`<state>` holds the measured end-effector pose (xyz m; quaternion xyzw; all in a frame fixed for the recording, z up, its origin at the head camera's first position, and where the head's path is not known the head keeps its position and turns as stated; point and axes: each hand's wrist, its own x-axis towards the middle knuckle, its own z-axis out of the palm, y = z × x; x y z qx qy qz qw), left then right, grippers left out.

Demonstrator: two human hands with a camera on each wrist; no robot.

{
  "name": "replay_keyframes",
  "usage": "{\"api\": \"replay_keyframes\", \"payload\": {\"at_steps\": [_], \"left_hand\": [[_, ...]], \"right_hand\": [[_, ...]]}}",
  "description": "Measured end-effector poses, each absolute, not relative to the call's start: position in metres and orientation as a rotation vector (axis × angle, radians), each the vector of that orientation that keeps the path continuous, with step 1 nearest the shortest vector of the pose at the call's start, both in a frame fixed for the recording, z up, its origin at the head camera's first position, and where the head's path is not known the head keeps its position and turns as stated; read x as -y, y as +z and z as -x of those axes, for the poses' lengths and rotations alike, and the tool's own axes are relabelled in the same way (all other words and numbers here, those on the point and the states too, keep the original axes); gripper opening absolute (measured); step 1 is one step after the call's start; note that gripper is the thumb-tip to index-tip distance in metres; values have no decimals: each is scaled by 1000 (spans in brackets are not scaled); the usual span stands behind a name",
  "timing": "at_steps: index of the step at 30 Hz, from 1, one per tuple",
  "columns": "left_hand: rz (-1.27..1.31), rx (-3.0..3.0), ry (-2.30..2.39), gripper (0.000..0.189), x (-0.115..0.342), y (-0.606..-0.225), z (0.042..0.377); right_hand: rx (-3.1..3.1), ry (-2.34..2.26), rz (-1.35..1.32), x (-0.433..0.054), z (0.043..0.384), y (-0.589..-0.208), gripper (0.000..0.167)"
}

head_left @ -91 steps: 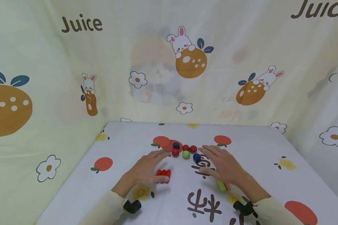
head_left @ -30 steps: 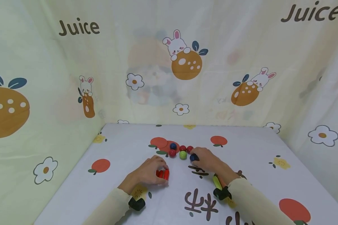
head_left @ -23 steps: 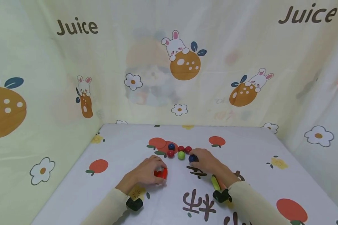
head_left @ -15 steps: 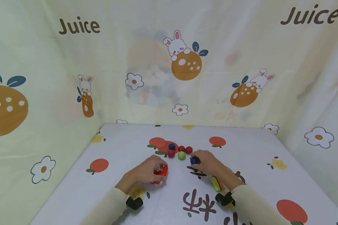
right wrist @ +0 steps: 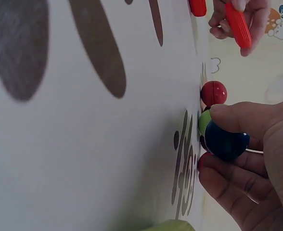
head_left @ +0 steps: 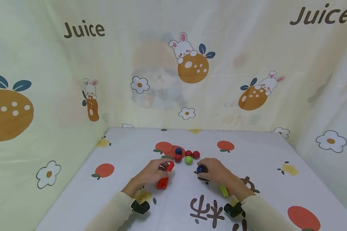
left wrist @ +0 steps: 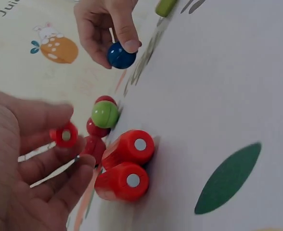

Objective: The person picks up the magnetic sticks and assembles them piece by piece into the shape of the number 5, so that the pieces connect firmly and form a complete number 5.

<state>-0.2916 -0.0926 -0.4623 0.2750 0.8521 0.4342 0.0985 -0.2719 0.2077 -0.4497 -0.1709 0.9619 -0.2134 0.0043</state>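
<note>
My left hand (head_left: 151,173) pinches one red magnetic stick (head_left: 170,166) between thumb and fingers, tilted and lifted off the table. Two more red sticks (head_left: 162,183) lie side by side just beneath it, their silvery ends facing the left wrist view. My right hand (head_left: 219,173) pinches a dark blue ball (head_left: 201,169) between thumb and fingertips; in the right wrist view this blue ball (right wrist: 225,140) appears raised off the cloth. Beyond both hands sit a green ball (head_left: 189,160), several red balls (head_left: 177,158) and another blue ball (head_left: 178,151).
A yellow-green stick (head_left: 224,191) lies beneath my right wrist, an orange one beside it mostly hidden. The white tablecloth (head_left: 127,141) has printed fruit and lettering. Cream curtains (head_left: 150,57) hang behind and at the sides. A black strap mount (head_left: 140,207) is on each wrist.
Both hands were spread three seconds ago. My left has since taken one red stick from the row and raised it; my right has gripped the near blue ball and drawn it closer.
</note>
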Motion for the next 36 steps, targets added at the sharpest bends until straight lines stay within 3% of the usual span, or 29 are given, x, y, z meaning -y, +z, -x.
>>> {"api": "replay_keyframes", "payload": {"at_steps": [13, 27, 36], "left_hand": [[-822, -2689, 1191, 50, 79, -466, 295], [-717, -2711, 1233, 30, 64, -464, 298], [-857, -2704, 1160, 24, 43, -464, 300]], "right_hand": [[-3007, -661, 495, -206, 269, -455, 46], [-2980, -667, 472, -207, 270, -457, 42], [-2995, -679, 447, -205, 270, -456, 35]]}}
